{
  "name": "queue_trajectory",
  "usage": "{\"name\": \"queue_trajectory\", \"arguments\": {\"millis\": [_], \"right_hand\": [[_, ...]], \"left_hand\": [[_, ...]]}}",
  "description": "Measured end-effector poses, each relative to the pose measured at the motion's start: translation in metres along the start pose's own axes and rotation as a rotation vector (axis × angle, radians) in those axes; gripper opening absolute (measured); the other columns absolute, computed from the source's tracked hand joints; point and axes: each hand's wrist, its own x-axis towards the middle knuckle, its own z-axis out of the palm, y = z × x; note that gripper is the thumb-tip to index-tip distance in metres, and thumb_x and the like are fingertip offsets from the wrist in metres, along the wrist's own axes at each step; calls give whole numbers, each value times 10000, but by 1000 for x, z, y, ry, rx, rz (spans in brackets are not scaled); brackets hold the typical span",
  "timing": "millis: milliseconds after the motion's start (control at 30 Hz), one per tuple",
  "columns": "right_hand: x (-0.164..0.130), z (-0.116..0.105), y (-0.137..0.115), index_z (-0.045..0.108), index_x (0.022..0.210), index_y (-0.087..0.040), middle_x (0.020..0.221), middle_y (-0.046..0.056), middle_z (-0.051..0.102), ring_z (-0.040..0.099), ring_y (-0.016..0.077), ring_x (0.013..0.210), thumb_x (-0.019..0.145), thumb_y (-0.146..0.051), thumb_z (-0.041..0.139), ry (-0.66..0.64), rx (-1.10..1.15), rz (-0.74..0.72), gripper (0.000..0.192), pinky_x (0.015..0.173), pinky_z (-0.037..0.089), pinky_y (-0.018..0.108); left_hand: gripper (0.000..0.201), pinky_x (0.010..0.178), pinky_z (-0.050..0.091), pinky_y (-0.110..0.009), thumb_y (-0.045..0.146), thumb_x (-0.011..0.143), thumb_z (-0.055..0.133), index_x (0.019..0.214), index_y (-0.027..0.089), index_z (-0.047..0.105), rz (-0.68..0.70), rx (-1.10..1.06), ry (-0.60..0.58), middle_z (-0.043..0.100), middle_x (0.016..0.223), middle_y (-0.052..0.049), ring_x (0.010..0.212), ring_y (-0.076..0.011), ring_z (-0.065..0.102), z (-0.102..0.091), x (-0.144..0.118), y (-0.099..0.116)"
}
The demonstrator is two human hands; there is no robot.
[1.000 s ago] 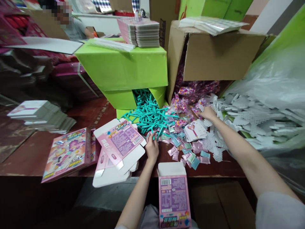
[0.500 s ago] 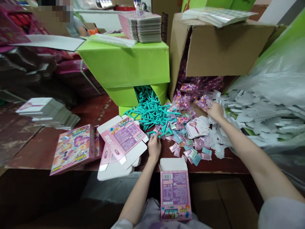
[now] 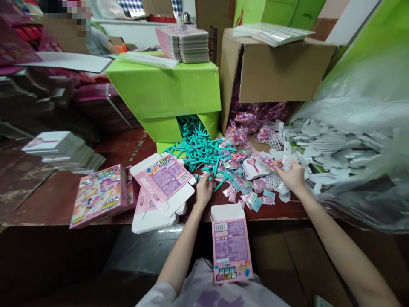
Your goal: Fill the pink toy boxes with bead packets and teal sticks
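Here, the left hand (image 3: 203, 190) rests near the table's (image 3: 51, 200) front edge, its fingers closed on a teal stick (image 3: 207, 178) at the near fringe of the teal pile (image 3: 200, 147). That pile spills out of the green box (image 3: 166, 91), which stands toward the back of the table. The right hand (image 3: 292, 177) lies further right, fingers curled on a white mesh piece (image 3: 285, 163) and a bead bag (image 3: 270, 161) (whether it truly grips both, I cannot tell). Just beside it lies the heap of mesh pieces (image 3: 322, 147), running off to the right edge under clear plastic wrap (image 3: 364, 111).

Between the two hands, small sachets (image 3: 252, 197) in pink and teal lie scattered, with a printed card (image 3: 254, 167) just behind them. A pink box (image 3: 230, 243) stands open in the person's lap, just below the front edge, between the forearms. Left of the left hand, flat unfolded cartons (image 3: 162, 187) lie stacked, touching a closed pink box (image 3: 100, 194) further left. A brown carton (image 3: 275, 68) at the back spills bead bags (image 3: 243, 132) toward the middle. Another person sits beyond the far left corner.
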Motion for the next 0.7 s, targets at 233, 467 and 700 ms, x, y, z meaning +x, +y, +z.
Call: {"name": "queue_trajectory", "arguments": {"millis": [233, 467, 700], "right_hand": [[-27, -9, -3, 646, 841, -234, 887, 63, 685, 652, 248, 858, 745, -373, 653, 30, 97, -62, 169, 812, 518, 375], [-47, -18, -35, 670, 844, -170, 882, 59, 679, 652, 198, 828, 763, -262, 668, 134, 173, -264, 122, 773, 511, 317], [-74, -18, -56, 669, 864, -180, 930, 59, 679, 652, 196, 863, 753, -218, 698, 102, 282, -263, 121, 814, 517, 342]], "left_hand": [[293, 758, 516, -330, 109, 742, 615, 1023, 187, 646, -36, 4, -22, 646, 905, -67, 778, -190, 633, -3, -9, -15], [140, 837, 513, -320, 215, 816, 610, 945, 196, 660, -28, -125, 96, 689, 907, -56, 878, -187, 656, -12, -39, 31], [189, 622, 515, -271, 282, 684, 756, 833, 177, 705, -205, -363, -171, 713, 717, -23, 644, -167, 656, -23, -105, 42]]}}
